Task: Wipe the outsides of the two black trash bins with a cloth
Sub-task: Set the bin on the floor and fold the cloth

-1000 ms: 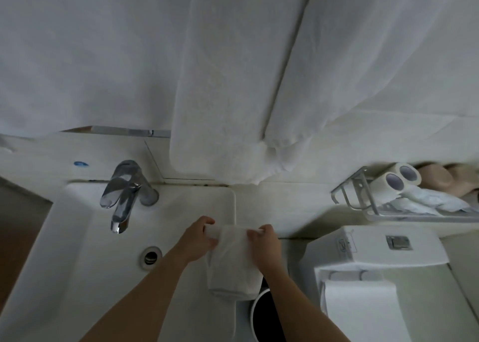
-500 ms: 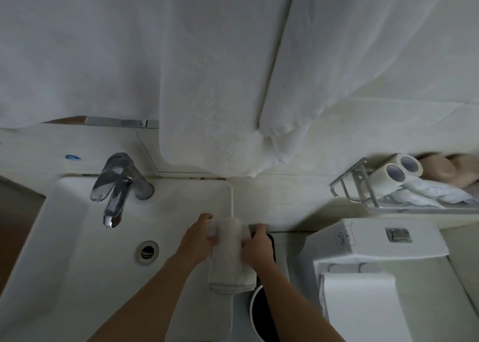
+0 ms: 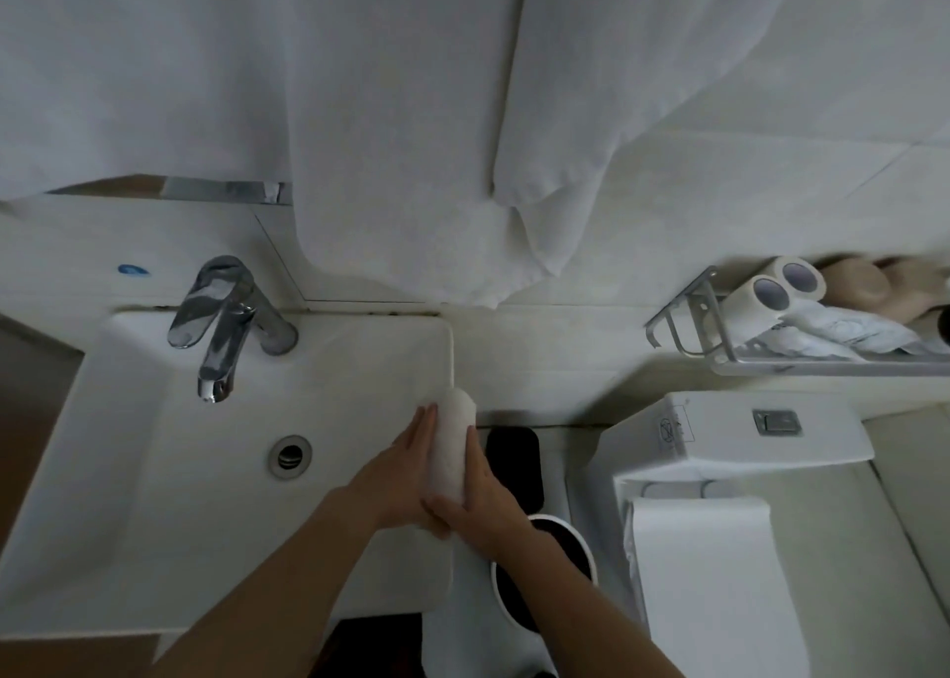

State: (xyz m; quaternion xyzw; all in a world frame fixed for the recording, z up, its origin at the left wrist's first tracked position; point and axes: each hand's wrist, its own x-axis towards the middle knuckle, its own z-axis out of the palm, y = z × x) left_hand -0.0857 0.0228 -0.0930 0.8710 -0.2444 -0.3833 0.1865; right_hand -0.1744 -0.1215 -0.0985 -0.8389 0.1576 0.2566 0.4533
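Observation:
A white cloth (image 3: 451, 438), folded into a narrow upright bundle, is pressed between my two palms above the right edge of the sink. My left hand (image 3: 398, 477) lies flat against its left side with straight fingers. My right hand (image 3: 480, 490) lies flat against its right side. On the floor below, between sink and toilet, stand two black bins: a rectangular one (image 3: 516, 464) and a round one with a white rim (image 3: 563, 559), partly hidden by my right forearm.
The white sink (image 3: 169, 472) with a chrome tap (image 3: 221, 328) fills the left. A white toilet tank (image 3: 730, 430) and lid (image 3: 714, 585) stand at the right, under a metal shelf (image 3: 771, 364) with paper rolls. White towels (image 3: 401, 163) hang above.
The cloth, held spread out by its top corners a second ago, has been folded narrower, and both palms now press it flat. The view has shifted down slightly.

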